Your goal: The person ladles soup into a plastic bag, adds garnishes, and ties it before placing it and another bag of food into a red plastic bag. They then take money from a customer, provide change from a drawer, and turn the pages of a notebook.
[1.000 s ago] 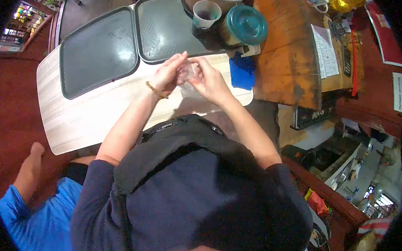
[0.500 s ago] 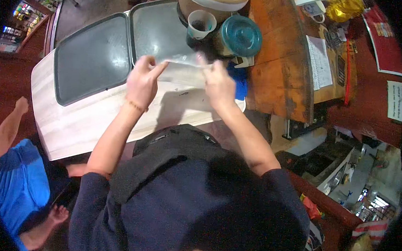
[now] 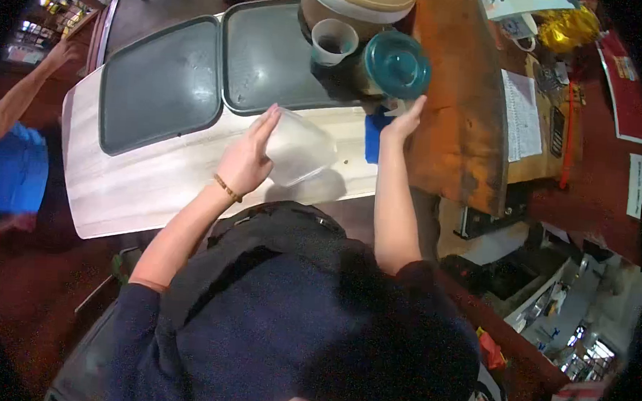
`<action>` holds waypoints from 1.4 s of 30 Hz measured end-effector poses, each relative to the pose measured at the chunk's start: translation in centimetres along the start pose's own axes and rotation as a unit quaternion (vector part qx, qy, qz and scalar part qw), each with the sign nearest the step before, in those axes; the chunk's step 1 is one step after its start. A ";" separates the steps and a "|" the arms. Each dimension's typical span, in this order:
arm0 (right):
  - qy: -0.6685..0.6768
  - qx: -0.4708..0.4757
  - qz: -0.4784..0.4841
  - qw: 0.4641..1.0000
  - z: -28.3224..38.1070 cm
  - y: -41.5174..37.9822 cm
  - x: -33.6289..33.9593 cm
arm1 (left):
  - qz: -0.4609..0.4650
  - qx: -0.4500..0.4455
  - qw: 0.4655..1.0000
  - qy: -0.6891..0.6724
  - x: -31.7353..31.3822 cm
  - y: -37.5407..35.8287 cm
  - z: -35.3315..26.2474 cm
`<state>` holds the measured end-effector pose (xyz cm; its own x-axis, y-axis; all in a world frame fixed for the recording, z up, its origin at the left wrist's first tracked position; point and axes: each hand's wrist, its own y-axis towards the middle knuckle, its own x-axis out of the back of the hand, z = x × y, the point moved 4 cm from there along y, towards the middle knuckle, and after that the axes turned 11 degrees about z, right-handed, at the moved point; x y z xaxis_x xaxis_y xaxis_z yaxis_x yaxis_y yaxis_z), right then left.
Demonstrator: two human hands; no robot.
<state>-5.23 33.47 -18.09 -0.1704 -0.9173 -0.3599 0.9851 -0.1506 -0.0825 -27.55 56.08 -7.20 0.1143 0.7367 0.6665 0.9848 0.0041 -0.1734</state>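
My left hand (image 3: pixel 250 156), with a beaded bracelet at the wrist, pinches a clear plastic bag (image 3: pixel 303 152) by its upper left edge. The bag hangs spread over the pale wooden tabletop (image 3: pixel 167 184). Farther right, my right hand (image 3: pixel 404 122) reaches up with fingers stretched out, the fingertips at the lower edge of a round container with a teal lid (image 3: pixel 397 64). Below that container lies something blue (image 3: pixel 373 136), beside my right wrist. A translucent plastic cup (image 3: pixel 334 42) stands just left of the lid.
Two dark grey trays (image 3: pixel 162 88) (image 3: pixel 267 57) lie along the table's far side. A large tan drum-shaped cooler (image 3: pixel 359 4) stands behind the cup. At right, a wooden counter (image 3: pixel 452 105) holds a notebook (image 3: pixel 521 113). A person in blue (image 3: pixel 14 167) is at the left.
Both hands held the plastic stretched between them; my right hand has let go and moved right to the teal-lidded container. The left keeps the bag, now lower. The person's arm at left has risen.
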 end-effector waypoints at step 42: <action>-0.658 0.292 0.287 0.632 20.8 -12.3 -13.0 | 0.036 -0.130 0.991 0.006 2.3 6.4 -1.4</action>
<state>-14.66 39.61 6.95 0.0061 -0.3370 0.9415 0.7821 0.5883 0.2055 -20.83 56.81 -5.77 0.1861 0.7199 0.6686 0.9741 -0.2240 -0.0300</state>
